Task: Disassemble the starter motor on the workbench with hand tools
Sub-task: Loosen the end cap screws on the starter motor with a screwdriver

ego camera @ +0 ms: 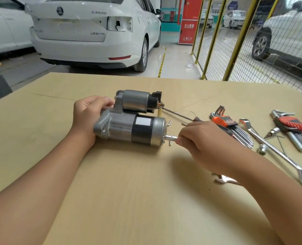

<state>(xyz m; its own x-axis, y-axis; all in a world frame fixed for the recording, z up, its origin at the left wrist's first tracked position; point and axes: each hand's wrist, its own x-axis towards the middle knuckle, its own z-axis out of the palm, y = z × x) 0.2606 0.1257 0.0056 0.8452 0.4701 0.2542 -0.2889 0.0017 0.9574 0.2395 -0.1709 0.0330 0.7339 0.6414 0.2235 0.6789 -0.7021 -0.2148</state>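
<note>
- While the left hand [90, 112] wraps the nose end of the starter motor [130, 123], which lies on its side near the middle of the workbench [129, 200], that grip alone resists turning; if it loosens, the round body could roll toward the near edge.
- Pinched in the right hand [197, 138], a small socket driver [171, 138] sits on a fastener at the motor's rear cap; held off-axis, it may slip and round the head.
- Just behind that hand lies a screwdriver [178, 114], its tip touching the solenoid terminal; a knock could shift it.
- Toward the right edge, two hex key sets [231, 123], a long wrench [277, 152] and a loose socket [262, 149] crowd the forearm's path.
</note>
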